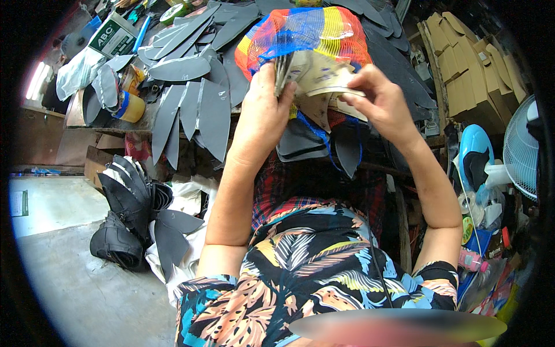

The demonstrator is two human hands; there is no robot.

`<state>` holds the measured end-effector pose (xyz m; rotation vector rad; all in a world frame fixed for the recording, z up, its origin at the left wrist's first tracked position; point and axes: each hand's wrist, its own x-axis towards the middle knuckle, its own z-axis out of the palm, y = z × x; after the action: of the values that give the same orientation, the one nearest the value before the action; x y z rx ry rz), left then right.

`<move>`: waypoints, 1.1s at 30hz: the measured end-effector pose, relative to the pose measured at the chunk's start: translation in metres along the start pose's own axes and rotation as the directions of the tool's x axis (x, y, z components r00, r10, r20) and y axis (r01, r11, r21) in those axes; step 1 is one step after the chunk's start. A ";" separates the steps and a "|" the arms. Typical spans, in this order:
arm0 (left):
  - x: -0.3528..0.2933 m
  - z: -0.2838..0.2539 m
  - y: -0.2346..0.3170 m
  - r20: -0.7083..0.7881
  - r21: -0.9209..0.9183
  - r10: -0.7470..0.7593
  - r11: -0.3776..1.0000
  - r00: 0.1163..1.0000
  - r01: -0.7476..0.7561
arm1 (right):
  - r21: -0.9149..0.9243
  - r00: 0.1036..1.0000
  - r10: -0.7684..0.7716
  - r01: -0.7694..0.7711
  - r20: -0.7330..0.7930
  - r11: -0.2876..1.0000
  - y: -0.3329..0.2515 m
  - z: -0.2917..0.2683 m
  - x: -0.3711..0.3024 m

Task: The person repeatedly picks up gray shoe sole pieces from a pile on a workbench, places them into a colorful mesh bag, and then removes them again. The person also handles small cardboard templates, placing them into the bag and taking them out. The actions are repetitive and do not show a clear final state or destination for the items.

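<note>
Over the near edge of the bench lies a mesh bag (341,32) striped in red, blue and yellow, its mouth toward me. My left hand (267,98) is closed on a bundle of thin flat pieces (282,72), seen edge-on at the bag's mouth. Between the thumb and fingers of my right hand (378,104) is the edge of a cream-coloured flat template (326,81) with dark marks. More cream pieces sit behind it, partly inside the mesh. A blue drawstring (315,128) hangs below the bag, in front of dark cut pieces.
Grey shoe-sole-shaped sheets (211,110) cover much of the bench. At left are a jar with a blue lid (130,107) and a green-and-white container (113,36). Black shoe parts (124,214) are piled on the left. Cardboard boxes (468,75) and a fan (521,147) stand at right.
</note>
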<state>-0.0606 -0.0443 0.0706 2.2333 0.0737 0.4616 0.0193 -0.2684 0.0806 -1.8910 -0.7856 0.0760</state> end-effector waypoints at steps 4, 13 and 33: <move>-0.006 0.003 0.006 0.022 0.099 0.033 0.995 0.999 -0.035 | -0.006 0.975 -0.071 0.074 0.213 0.997 0.003 0.022 0.019; -0.002 0.008 -0.003 -0.078 0.211 0.032 0.977 0.996 -0.015 | 0.193 0.964 -0.139 0.096 0.226 0.977 0.003 0.024 0.051; -0.008 0.005 -0.005 -0.177 -0.016 0.039 0.999 0.983 -0.042 | -0.575 0.905 -0.302 0.425 0.301 0.700 0.008 0.027 0.032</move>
<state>-0.0663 -0.0463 0.0618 2.1734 0.1165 0.6799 0.0373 -0.2313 0.0707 -2.3286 -1.4479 -0.3101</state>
